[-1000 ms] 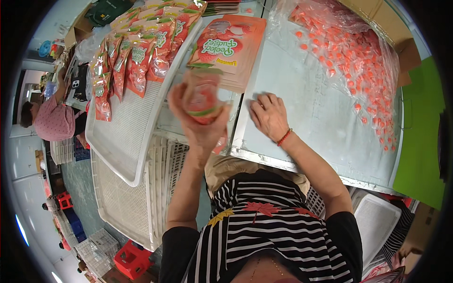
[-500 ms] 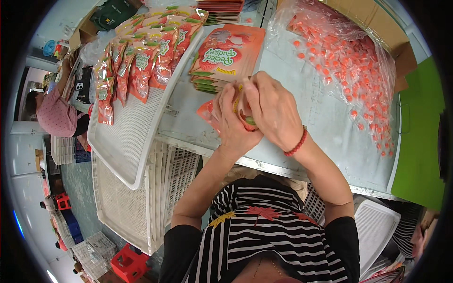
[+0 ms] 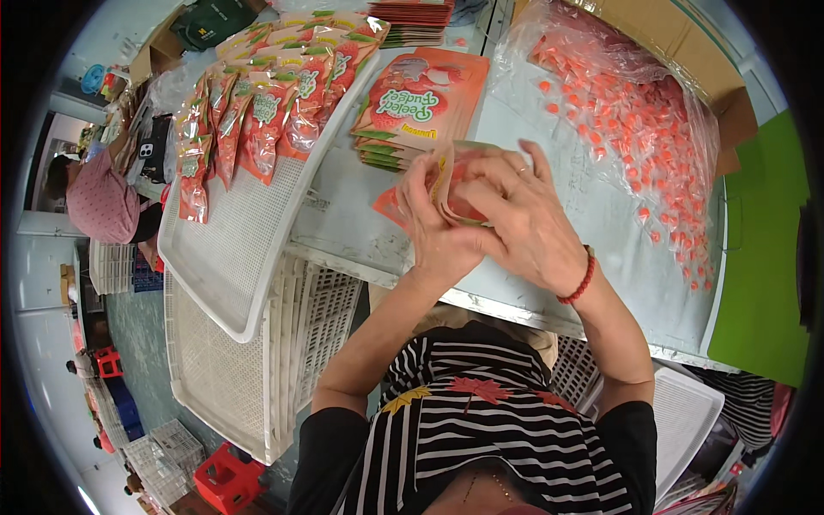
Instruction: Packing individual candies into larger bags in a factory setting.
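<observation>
Just over the table's front edge, I hold a red and peach candy pouch (image 3: 443, 182) with its mouth spread apart. My left hand (image 3: 442, 240) is closed round the pouch's left side. My right hand (image 3: 536, 219), with a red beaded bracelet at the wrist, grips the right side of the mouth, its fingertips partly inside and some fingers lifted. The pouch's lower part is hidden behind my hands. Beyond them lies a stack of flat pouches (image 3: 421, 90). To the right, wrapped red-orange candies (image 3: 635, 146) spill from a clear plastic bag.
On the left, a white mesh tray (image 3: 236, 249) carries several filled pouches (image 3: 266, 112), above more stacked trays (image 3: 227, 369). A cardboard box (image 3: 730, 103) stands behind the candies, beside a green panel (image 3: 760, 249). Another person (image 3: 103, 197) works at far left.
The pouch's mouth has spread wider. My right hand has shifted slightly right and down, its fingers moving apart along the opening. My left hand keeps its hold.
</observation>
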`<state>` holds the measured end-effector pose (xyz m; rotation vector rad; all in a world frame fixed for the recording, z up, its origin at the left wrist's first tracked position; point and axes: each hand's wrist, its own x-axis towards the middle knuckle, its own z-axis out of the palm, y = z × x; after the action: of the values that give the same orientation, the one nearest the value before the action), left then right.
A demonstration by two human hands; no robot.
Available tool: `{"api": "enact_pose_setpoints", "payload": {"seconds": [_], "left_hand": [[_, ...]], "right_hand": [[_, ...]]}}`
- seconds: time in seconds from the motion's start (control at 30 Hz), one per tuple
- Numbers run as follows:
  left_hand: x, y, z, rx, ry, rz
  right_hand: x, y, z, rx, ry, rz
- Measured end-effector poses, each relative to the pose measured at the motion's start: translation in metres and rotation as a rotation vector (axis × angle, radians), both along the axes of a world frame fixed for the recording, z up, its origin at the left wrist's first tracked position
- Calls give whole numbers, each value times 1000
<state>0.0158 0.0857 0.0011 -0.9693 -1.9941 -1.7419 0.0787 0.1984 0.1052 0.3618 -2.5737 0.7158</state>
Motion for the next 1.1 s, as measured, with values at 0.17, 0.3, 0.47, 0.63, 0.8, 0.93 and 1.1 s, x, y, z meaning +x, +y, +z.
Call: {"api": "enact_pose_setpoints", "payload": {"seconds": [0.17,0.3,0.47,0.63,0.8,0.93,1.1], "left_hand": [[-3,2,6,-49,-30,111],[7,3,17,51,-51,1],[3,-5,21,91,-87,51],[4,-37,56,202,-215,-366],[-22,-64,65,65,-791,-736],[-14,-62,60,-46,-730,-591],[2,-54,63,76,-678,-529]], "right_hand": [[4,-1,-6,166,48,-63],[-1,-14,2,-79,132,-76],[10,1,-5,99,150,-36],[19,8,25,133,146,177],[33,7,36,71,114,255],[40,8,46,-17,-15,267],[39,10,42,-14,-370,260]]}}
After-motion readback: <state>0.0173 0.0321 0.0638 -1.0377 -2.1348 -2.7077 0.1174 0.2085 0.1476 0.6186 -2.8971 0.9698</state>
